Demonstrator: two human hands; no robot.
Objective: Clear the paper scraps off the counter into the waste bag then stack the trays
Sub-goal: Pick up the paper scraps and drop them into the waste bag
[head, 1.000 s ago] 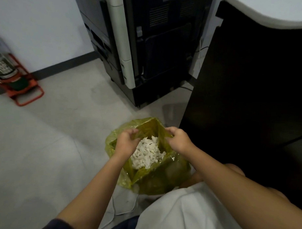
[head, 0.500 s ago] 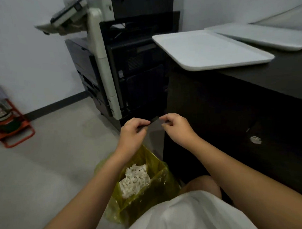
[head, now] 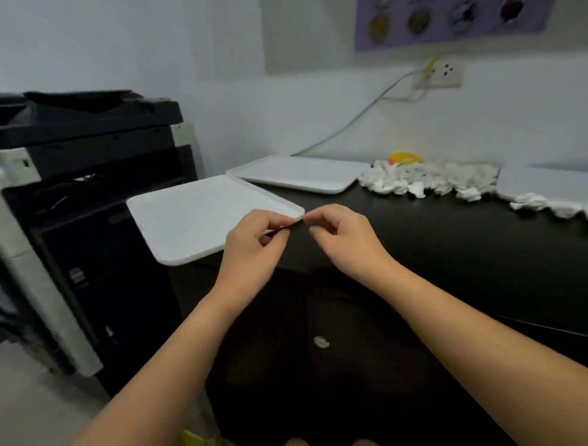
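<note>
Head view: you've come up from the bag (head: 205,445) w/ left hand (head: 251,251) and right hand (head: 343,239) curled, pinching a thin dark strip betw. them, so scraps (head: 430,182) and trays (head: 199,216) on counter (head: 451,248) still pending.

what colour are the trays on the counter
White, plain, on a dark counter; head view shows the trays best.

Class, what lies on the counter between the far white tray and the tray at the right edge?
Crumpled paper scraps and a yellow object, in the head view.
</note>
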